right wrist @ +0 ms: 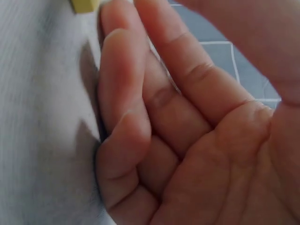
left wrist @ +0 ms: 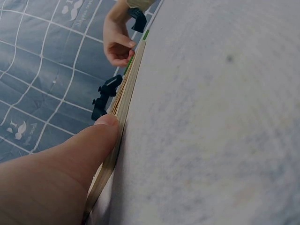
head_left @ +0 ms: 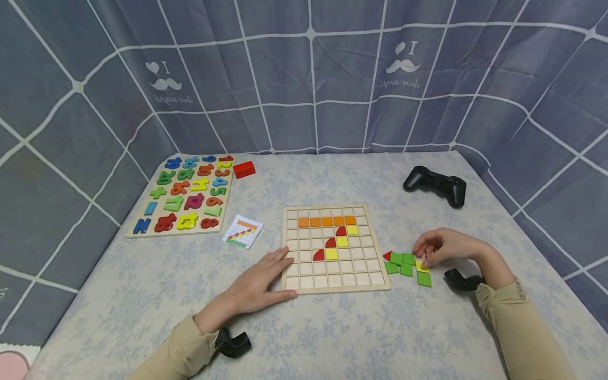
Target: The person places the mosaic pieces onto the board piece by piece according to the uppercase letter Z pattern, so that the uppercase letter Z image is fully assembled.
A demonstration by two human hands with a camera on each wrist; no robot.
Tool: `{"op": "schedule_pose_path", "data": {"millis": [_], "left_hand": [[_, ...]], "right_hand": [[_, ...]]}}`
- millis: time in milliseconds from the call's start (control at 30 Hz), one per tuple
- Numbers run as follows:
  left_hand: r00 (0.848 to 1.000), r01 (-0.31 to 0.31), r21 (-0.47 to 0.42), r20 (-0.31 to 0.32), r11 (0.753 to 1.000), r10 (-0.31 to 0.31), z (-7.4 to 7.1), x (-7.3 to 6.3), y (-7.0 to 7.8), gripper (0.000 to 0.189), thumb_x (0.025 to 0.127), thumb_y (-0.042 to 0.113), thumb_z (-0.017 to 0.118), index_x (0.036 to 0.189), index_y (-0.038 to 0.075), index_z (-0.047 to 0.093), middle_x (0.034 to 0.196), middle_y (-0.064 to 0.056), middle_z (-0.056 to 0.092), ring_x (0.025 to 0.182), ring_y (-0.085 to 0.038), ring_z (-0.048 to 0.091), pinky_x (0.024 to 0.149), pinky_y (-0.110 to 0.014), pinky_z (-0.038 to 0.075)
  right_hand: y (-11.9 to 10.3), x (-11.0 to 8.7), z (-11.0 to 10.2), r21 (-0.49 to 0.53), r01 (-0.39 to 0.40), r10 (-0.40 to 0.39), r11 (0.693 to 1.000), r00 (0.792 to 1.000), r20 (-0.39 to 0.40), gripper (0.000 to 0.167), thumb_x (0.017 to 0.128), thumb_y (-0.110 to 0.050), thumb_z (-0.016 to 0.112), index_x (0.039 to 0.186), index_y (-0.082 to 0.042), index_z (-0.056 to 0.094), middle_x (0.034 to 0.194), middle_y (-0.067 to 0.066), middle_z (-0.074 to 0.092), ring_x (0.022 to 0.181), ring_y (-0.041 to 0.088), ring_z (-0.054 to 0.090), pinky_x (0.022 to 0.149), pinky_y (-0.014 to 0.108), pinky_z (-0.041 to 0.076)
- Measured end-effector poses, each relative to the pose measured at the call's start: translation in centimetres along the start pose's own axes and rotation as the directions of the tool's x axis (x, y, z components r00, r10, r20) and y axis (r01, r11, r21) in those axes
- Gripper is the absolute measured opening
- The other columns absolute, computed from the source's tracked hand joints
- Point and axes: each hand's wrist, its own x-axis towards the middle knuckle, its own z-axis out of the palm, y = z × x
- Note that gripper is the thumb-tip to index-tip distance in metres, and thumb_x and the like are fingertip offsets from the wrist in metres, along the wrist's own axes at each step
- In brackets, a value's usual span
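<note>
A wooden grid board (head_left: pixel 349 281) holds a row of orange squares (head_left: pixel 328 221), three red quarter-round tiles (head_left: pixel 330 243) and three yellow squares (head_left: pixel 342 241) stepping down to the left. My left hand (head_left: pixel 258 282) rests at the board's left edge, fingers stretched out; its thumb (left wrist: pixel 105 126) presses the board's side in the left wrist view. Right of the board, my right hand (head_left: pixel 448 247) pinches a yellow square tile (head_left: pixel 421 266), partly covered by the thumb. Its other fingers (right wrist: pixel 124 79) are curled near the tabletop. Several green tiles (head_left: pixel 406 269) and a red piece (head_left: pixel 388 255) lie beside it.
A pattern card (head_left: pixel 243 231) lies left of the board. Farther left is a puzzle board (head_left: pixel 138 215) of colourful letters and numbers, with a red block (head_left: pixel 244 169) at its corner. A black game controller (head_left: pixel 434 186) sits at the back right. Grid-patterned cloth (head_left: pixel 294 74) encloses the table.
</note>
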Motion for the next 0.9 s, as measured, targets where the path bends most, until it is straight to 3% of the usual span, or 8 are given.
{"op": "schedule_pose_path", "data": {"millis": [133,367,667,900], "left_hand": [[1.0,-0.001,0.004,-0.003,1.0,0.001,0.0,0.0,0.0,0.078,0.086,0.061,0.054,0.141,0.008,0.043,0.153,-0.008,0.023,0.14,-0.022,0.019,0.116,-0.037,0.017],[1.0,0.001,0.003,-0.001,1.0,-0.001,0.0,0.0,0.0,0.077,0.086,0.061,0.055,0.141,0.009,0.043,0.154,-0.008,0.023,0.14,-0.022,0.019,0.116,-0.037,0.017],[1.0,-0.002,0.007,-0.009,1.0,0.002,0.1,0.0,-0.1,0.077,0.085,0.061,0.055,0.141,0.008,0.044,0.153,-0.008,0.024,0.14,-0.023,0.021,0.115,-0.038,0.019],[1.0,0.01,0.009,-0.001,1.0,-0.01,0.2,0.0,-0.2,0.078,0.085,0.062,0.055,0.142,0.009,0.042,0.154,-0.006,0.023,0.14,-0.02,0.019,0.116,-0.035,0.017]], "right_hand": [[-0.5,0.0,0.3,-0.044,-0.004,0.004,0.999,1.0,-0.005,0.036,0.077,-0.01,0.076,0.105,0.007,0.061,0.088,0.011,0.059,0.067,0.011,0.05,0.058,0.023,0.046],[-1.1,0.3,0.8,-0.06,-0.051,0.05,0.997,0.999,-0.02,0.029,0.072,-0.008,0.079,0.09,0.003,0.059,0.073,0.005,0.051,0.062,0.01,0.045,0.053,0.021,0.04],[-1.1,0.4,0.7,-0.055,-0.069,0.068,0.996,0.998,-0.016,0.026,0.071,-0.006,0.078,0.085,0.003,0.057,0.071,0.003,0.049,0.06,0.009,0.044,0.051,0.02,0.038],[-1.5,0.1,0.3,-0.117,-0.083,0.077,0.99,0.995,-0.057,0.025,0.074,-0.012,0.078,0.08,-0.001,0.056,0.068,0.0,0.048,0.059,0.008,0.043,0.052,0.021,0.037]]}}
